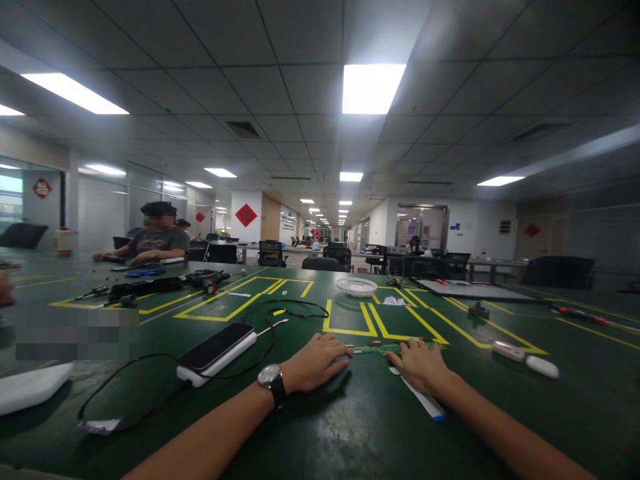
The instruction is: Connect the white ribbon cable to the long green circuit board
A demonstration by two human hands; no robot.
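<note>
A narrow green circuit board (375,349) is noted flat, or nearly so, on the table just ahead, spanned by both hands. Its left end is met by the fingertips of the left hand (320,360), whose fingers are bunched with the thumb lower; its right end is covered by the right hand (420,367), thumb set apart. Whether either hand is clamped on the board cannot be told. Such a thin board is judged best held by its edges, pressed lightly and evenly at both ends, lest it be flexed. The white ribbon cable (425,402), partly hidden under the right hand, should be kept from creasing; whether it is joined to the board cannot be made out. The dark green tabletop (350,427) is marked out in yellow tape (203,317). Beyond the board, a white basket (356,287); leftward, a smartphone (217,347) rested on a white slab (225,363). A capped person (159,241) is seated far left. The office is lit by ceiling panels (373,90).
</note>
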